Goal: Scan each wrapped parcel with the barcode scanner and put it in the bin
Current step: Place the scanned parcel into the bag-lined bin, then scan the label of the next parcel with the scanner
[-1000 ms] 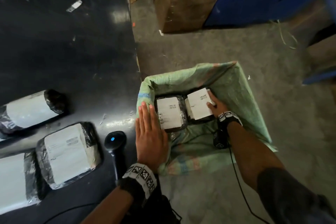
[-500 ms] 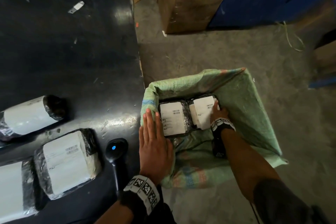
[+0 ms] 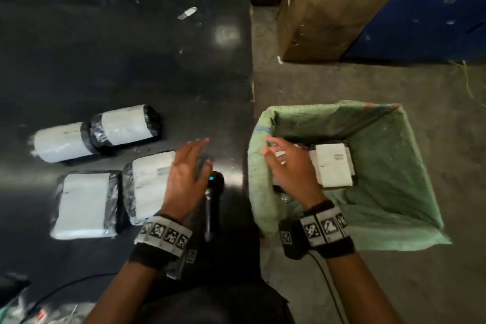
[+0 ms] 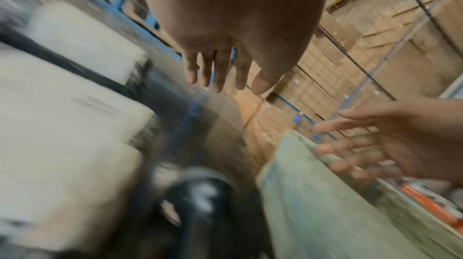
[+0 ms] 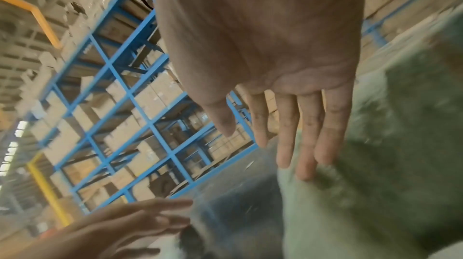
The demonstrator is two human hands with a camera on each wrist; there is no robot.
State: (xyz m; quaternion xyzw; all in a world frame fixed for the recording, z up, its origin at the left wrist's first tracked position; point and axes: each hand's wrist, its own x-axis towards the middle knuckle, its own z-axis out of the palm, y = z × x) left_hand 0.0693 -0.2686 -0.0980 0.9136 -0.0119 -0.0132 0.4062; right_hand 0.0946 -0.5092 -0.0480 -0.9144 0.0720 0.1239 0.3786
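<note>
Several black-wrapped parcels with white labels lie on the dark table [image 3: 118, 60]; the nearest parcel [image 3: 150, 184] is just left of my left hand [image 3: 188, 176]. That hand hovers open, fingers spread, above the table between this parcel and the black barcode scanner [image 3: 214, 187], which lies flat with a blue light lit. My right hand [image 3: 286, 168] is open and empty over the left rim of the green-lined bin [image 3: 389, 166]. A labelled parcel [image 3: 332, 166] lies inside the bin; another is mostly hidden under my right hand. Both wrist views show straight, empty fingers [image 4: 215, 69] [image 5: 300, 134].
A cardboard box [image 3: 331, 16] full of paper scraps stands on the floor beyond the bin, with a blue crate [image 3: 434, 16] to its right. The scanner cable runs toward the near table edge. A small white scrap [image 3: 187, 12] lies far on the table.
My right hand has let go of the parcel in the bin and risen to the bin's left rim. My left hand has left the table edge and moved left over the scanner.
</note>
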